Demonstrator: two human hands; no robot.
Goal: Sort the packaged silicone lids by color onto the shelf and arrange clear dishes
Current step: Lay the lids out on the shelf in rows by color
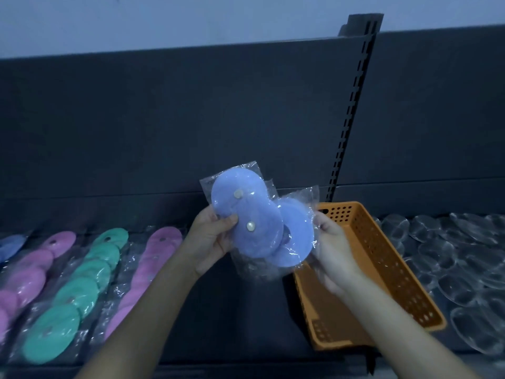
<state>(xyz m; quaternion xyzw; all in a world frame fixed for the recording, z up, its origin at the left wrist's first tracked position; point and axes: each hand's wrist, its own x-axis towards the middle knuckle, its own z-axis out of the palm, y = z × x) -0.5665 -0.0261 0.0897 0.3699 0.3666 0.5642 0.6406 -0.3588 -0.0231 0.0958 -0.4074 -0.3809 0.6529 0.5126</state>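
While the left grip [216,236] pinches two packaged blue lids [246,212], thumb pressed on the front one, the right grip [333,250] curls round the wrapper edge of a third blue lid [297,236]. Under the right grip an orange basket [382,269] lies on the shelf [246,310], clear dishes [451,255] further right. Left of the left grip lie rows of pink lids [153,269] and green lids [82,291].

head cam | worn, wide-angle — looks forward-down | near shelf [246,318] (single view)
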